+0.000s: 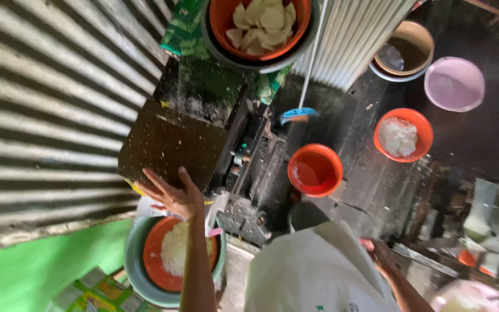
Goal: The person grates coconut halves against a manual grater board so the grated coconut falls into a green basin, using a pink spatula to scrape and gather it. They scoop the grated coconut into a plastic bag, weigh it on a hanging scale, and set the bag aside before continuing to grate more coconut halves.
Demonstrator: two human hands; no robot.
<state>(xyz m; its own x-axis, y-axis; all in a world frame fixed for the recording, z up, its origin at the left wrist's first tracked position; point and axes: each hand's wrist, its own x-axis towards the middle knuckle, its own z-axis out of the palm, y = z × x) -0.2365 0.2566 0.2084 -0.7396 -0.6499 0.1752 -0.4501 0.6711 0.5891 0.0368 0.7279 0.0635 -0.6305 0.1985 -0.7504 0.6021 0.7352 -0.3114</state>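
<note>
Grated white mash (pixel 175 249) lies heaped in an orange bowl (pixel 156 267) nested inside a grey-green basin (pixel 136 271), low in the head view just under the person's left hand (pixel 174 197). That hand hangs above the bowl with fingers spread wide and palm flat, gripping nothing and apart from the mash. The right hand (pixel 381 255) rests at the far edge of a white sack (pixel 319 271) in the foreground; its fingers curl against the cloth, but whether the grip has closed on the sack I cannot tell, since the sack hides most of it. As a judgement of progress: a good part of the work looks done, for one bowl holds a full heap of mash and a second orange bowl (pixel 418 122) farther off holds another white portion (pixel 398 136). A good deal seems left as well: peeled white pieces (pixel 263 22) fill an orange tub (pixel 226 23) at the top of the view, uncut and whole, set above a dark, crumb-spattered machine (pixel 168 144). Another orange bowl (pixel 315 170) near the middle holds only a thin wet film, and a pale pink basin (pixel 454 84) and a brown-lined bowl (pixel 405 49) stand beyond on the dark floor (pixel 365 190). A blue-headed brush (pixel 297 115) leans by the corrugated sheet wall (pixel 41 115).
</note>
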